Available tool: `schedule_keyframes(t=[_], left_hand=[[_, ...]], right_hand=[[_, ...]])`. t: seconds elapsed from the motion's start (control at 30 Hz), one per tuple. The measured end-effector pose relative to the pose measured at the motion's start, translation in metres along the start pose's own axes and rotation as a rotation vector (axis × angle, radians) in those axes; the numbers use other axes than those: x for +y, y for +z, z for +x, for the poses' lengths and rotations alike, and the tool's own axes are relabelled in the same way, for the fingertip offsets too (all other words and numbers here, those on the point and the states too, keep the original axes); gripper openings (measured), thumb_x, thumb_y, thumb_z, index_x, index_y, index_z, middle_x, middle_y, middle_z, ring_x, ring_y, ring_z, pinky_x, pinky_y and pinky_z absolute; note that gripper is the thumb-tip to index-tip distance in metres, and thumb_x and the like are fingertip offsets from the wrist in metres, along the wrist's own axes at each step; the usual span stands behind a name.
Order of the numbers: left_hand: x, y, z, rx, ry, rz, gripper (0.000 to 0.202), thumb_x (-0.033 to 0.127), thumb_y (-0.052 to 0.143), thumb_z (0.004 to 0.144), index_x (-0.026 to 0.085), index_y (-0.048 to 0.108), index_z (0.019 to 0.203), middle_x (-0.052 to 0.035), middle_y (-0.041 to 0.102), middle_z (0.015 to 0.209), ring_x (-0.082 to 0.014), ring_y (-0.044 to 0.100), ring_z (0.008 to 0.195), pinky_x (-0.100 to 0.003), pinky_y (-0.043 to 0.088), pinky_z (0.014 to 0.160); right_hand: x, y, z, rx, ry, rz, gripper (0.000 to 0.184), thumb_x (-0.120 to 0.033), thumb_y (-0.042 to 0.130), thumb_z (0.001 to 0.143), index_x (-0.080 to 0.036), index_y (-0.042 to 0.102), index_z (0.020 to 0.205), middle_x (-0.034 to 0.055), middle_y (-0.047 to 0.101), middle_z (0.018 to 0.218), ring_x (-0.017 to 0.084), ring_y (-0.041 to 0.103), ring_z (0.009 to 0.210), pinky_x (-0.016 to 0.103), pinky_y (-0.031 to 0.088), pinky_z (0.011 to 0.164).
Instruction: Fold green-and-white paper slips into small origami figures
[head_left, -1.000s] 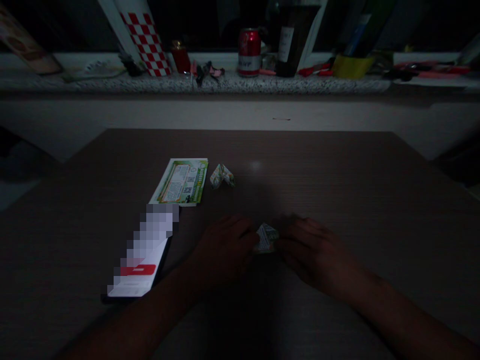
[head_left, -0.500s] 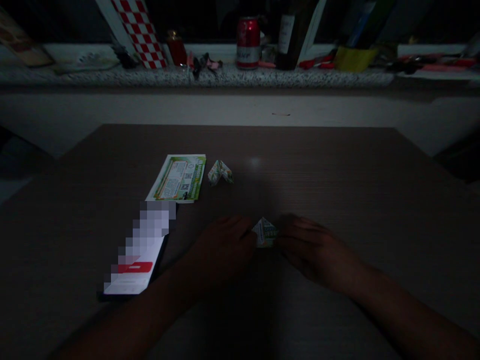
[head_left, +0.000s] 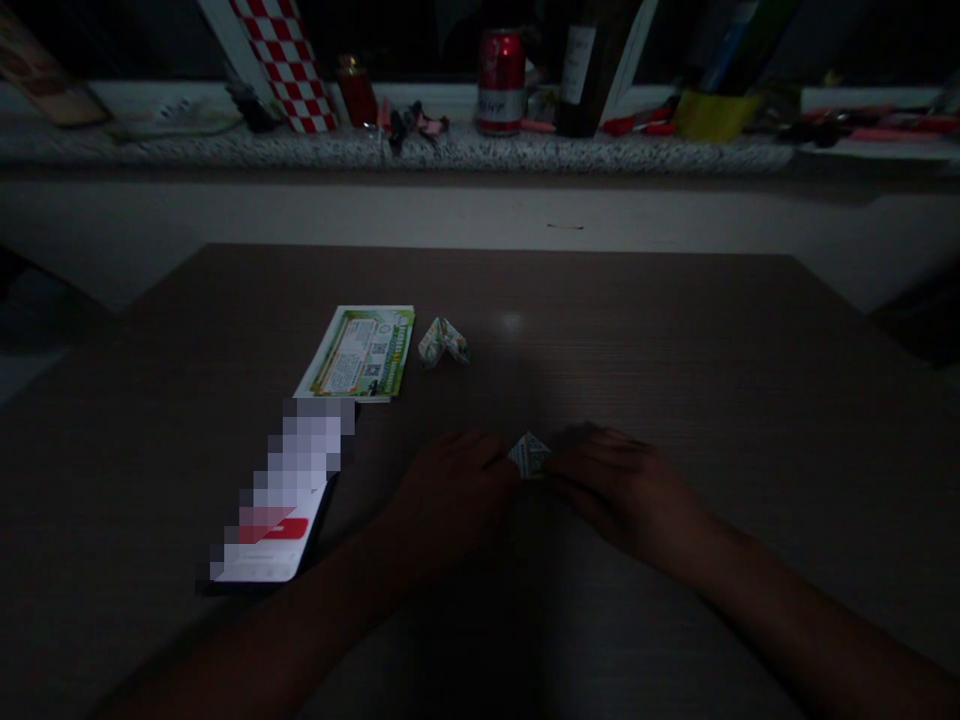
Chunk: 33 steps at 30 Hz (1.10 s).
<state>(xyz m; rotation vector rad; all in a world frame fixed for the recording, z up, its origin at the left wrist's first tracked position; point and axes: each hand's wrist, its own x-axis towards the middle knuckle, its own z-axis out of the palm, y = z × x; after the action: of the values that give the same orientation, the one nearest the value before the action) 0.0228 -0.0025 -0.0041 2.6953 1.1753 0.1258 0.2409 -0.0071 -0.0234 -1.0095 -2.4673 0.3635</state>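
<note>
Between my two hands lies a small folded piece of printed paper (head_left: pixel 529 456), its pointed top facing the far side of the table. My left hand (head_left: pixel 461 485) grips its left end, with the thumb and fingers closed. On the opposite end my right hand (head_left: pixel 619 485) presses with its fingers held together; the dim light hides the exact fingertip contact. Beyond my left hand stands a folded paper piece (head_left: pixel 443 343) shaped like two joined wings. A stack of green and white printed sheets (head_left: pixel 356 350) lies to its left.
A lit phone (head_left: pixel 274 510) lies left of my left forearm, touching or close to the sheets. Past the table (head_left: pixel 675 330), a speckled sill (head_left: pixel 450 155) carries a red can (head_left: pixel 501 85), a dark bottle (head_left: pixel 579 75), a red-checked box (head_left: pixel 289 65) and other small items.
The lower strip of the folded paper has gone from view, so the piece shows shorter. My hands have drawn slightly closer together around it.
</note>
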Motion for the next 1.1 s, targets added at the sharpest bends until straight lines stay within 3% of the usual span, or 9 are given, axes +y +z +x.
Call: schedule_keyframes(t=[0.23, 0.53, 0.83, 1.1], left_hand=[[0.001, 0.003, 0.005, 0.031, -0.133, -0.149, 0.018, 0.019, 0.047, 0.092, 0.016, 0.065, 0.089, -0.0048, 0.065, 0.087, -0.0192, 0.059, 0.082, -0.033, 0.044, 0.076], [0.003, 0.004, 0.011, 0.027, -0.263, -0.201, 0.015, 0.022, 0.050, 0.087, 0.018, 0.064, 0.086, -0.0047, 0.068, 0.086, -0.0201, 0.061, 0.080, -0.032, 0.044, 0.072], [0.001, 0.004, 0.016, -0.017, -0.325, -0.177, 0.017, 0.031, 0.052, 0.085, 0.019, 0.065, 0.083, -0.0044, 0.069, 0.082, -0.0209, 0.064, 0.075, -0.031, 0.043, 0.064], [0.002, 0.003, 0.019, -0.021, -0.310, -0.137, 0.019, 0.029, 0.049, 0.085, 0.019, 0.066, 0.082, -0.0057, 0.070, 0.081, -0.0230, 0.065, 0.074, -0.032, 0.046, 0.063]], right_hand=[[0.002, 0.006, 0.003, 0.059, 0.099, 0.055, 0.017, -0.015, 0.058, 0.089, -0.019, 0.067, 0.103, 0.0060, 0.073, 0.092, 0.021, 0.067, 0.082, 0.036, 0.051, 0.078], [-0.001, 0.005, 0.009, 0.040, 0.230, 0.073, 0.028, -0.010, 0.064, 0.082, -0.020, 0.068, 0.108, 0.0042, 0.075, 0.103, 0.022, 0.069, 0.089, 0.036, 0.053, 0.081], [-0.004, 0.004, 0.011, 0.028, 0.303, 0.049, 0.030, -0.012, 0.063, 0.082, -0.020, 0.066, 0.111, 0.0027, 0.075, 0.103, 0.022, 0.069, 0.089, 0.035, 0.054, 0.078], [-0.006, 0.009, 0.015, 0.055, 0.282, 0.073, 0.031, -0.013, 0.069, 0.078, -0.021, 0.066, 0.108, 0.0036, 0.074, 0.100, 0.021, 0.068, 0.089, 0.034, 0.052, 0.081]])
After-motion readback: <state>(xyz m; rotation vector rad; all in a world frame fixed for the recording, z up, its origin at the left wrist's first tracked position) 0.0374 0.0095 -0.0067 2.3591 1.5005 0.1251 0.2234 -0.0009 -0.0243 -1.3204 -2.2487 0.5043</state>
